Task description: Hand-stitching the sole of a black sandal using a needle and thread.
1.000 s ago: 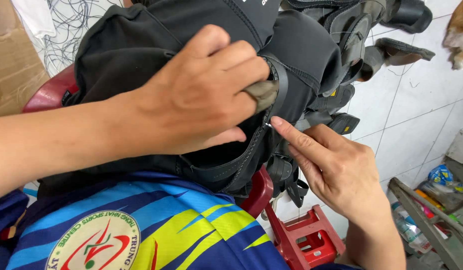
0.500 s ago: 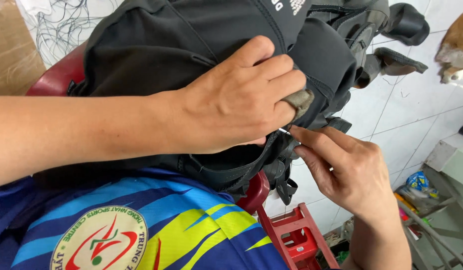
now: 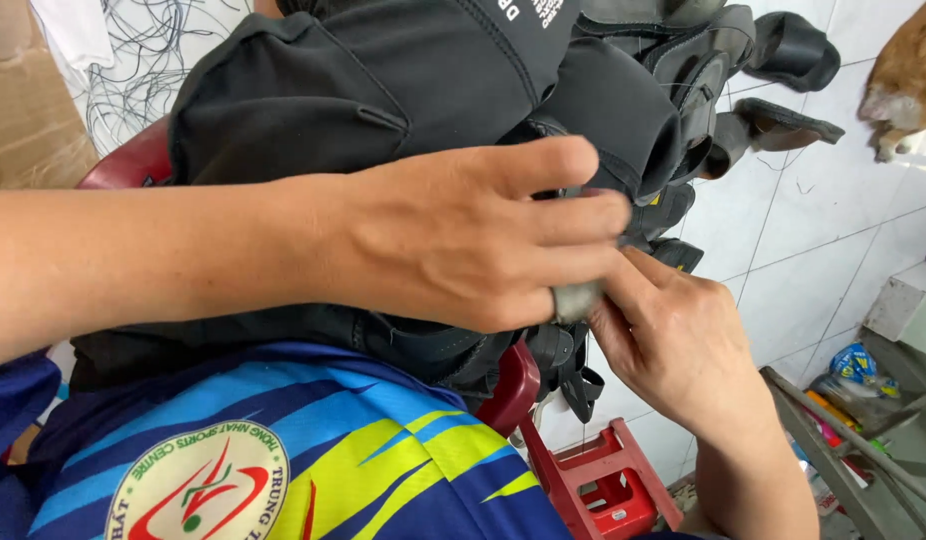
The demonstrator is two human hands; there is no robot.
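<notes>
Two hands meet at one spot on a black padded bag.

Both work the bag (image 3: pixel 403 90) heaped over the lap and a red plastic stool (image 3: pixel 518 385); how much is done cannot be read from its dark folds. The left hand (image 3: pixel 463 235) lies on top of the fabric, fingers closed on a small grey piece (image 3: pixel 575 300) at the bag's edge. The right hand (image 3: pixel 673 345) pinches in beside it, fingertips touching.

blue jersey (image 3: pixel 313 450), yellow streaks, round crest.
</notes>
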